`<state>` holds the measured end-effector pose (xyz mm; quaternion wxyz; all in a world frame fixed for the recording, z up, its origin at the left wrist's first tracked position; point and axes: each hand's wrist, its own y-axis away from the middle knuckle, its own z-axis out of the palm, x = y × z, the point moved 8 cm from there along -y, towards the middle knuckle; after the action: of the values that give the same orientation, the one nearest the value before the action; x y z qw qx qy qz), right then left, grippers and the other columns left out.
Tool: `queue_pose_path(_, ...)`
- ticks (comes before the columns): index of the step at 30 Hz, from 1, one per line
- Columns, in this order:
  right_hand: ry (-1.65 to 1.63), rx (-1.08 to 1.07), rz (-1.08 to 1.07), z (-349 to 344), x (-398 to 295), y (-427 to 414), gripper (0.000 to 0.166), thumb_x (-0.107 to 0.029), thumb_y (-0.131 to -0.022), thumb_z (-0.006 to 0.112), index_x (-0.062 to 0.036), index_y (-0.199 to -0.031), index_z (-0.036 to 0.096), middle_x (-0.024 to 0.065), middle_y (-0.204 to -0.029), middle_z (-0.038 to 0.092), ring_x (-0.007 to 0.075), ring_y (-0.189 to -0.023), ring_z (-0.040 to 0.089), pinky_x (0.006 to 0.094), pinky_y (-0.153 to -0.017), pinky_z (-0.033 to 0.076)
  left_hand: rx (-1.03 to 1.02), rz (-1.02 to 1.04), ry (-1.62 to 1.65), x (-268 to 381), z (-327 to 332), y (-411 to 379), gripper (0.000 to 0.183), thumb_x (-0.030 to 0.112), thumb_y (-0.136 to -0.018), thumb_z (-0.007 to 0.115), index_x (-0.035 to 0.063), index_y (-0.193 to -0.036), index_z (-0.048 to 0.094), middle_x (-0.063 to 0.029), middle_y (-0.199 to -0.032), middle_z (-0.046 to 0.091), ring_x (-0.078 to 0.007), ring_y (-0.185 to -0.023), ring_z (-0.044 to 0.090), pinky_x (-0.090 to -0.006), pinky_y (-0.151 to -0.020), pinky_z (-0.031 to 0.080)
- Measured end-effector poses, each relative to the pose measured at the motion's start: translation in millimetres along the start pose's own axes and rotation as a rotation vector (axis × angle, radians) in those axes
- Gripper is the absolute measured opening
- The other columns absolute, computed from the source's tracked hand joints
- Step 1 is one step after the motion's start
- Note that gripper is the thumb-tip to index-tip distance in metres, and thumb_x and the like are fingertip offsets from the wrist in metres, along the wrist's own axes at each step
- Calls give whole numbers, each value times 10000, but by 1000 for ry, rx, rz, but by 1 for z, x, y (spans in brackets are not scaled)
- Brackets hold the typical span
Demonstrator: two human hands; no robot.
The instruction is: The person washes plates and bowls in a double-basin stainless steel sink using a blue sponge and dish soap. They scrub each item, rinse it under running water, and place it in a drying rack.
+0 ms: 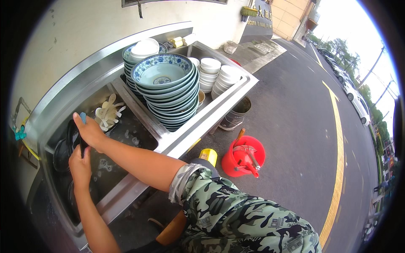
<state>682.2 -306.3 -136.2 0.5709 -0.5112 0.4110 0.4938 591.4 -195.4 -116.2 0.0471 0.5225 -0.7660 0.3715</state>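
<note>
Over the left basin of a steel sink [148,180], my left hand [79,164] grips the near edge of a black dish [73,137]. Just above it, my right hand [90,129] presses a blue scouring pad or cloth [83,117] against the same dish; most of the pad is hidden by the fingers. More dark dishes [60,156] lie in soapy water beside the hands. A heap of white soup spoons [109,112] rests farther back in this basin.
A tall stack of blue-patterned bowls [166,85] and stacks of small white bowls [210,68] fill the right basins. A red bucket [259,151] with tools stands on the asphalt, near a metal pail [234,117]. A teal tap [20,133] is at far left.
</note>
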Motion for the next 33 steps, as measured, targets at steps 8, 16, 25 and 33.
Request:
queue_pose_path(8,326,32,92,-15,28,-13,525,-278,-948,689,123,-1266,571,361,-1209,660,488,-1168,646,496,-1000,516,95,46,-448,16,-11,-4,352,242,-907,791,56,-1194,709,-112,-1454,618,-322,-1473,435,-495,-1248,243)
queue_pose_path(16,308,146,31,-25,10,-16,452,-291,-1002,660,125,-1171,605,358,-1041,699,502,-1047,688,516,-930,545,579,-350,210,-76,-30,10,1062,443,-910,822,107,-1686,180,-220,-1741,127,-401,-1587,214,-535,-1277,166)
queue_pose_path(25,579,205,-150,-39,-10,-20,461,-394,-1039,614,41,-1164,524,282,-935,714,491,-939,691,564,-823,536,118,-829,1567,-102,26,13,482,72,-967,547,-124,-1402,475,-272,-1355,606,-438,-1249,632,-477,-1056,599)
queue_pose_path(33,693,83,-522,4,-26,2,303,-295,-1038,584,-5,-1120,547,276,-1154,604,481,-1092,583,568,-933,490,303,-685,1262,-98,-4,17,462,8,-913,552,-41,-1368,486,-209,-1297,634,-368,-1111,700,-483,-954,644)
